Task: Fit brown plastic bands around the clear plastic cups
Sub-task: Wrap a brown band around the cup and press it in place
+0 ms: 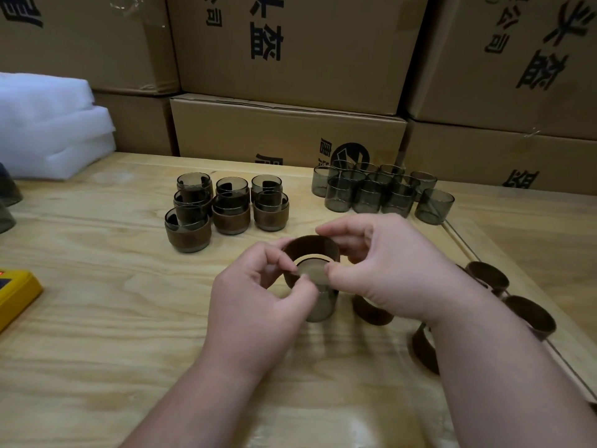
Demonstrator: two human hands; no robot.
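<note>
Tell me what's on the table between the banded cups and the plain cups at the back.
Nothing: in the head view, only bare wooden table separates the stacked banded cups from the plain cups.

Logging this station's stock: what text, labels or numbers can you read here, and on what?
"头盔", turned sideways: centre top carton.
"公司", smaller, sideways: same carton.
"头盔" and "公司", sideways: right top carton.
Lower centre carton: a round logo and characters cut off by the table, unreadable.
Lower right carton: cut off, unreadable.
Yellow device: nothing legible.
</note>
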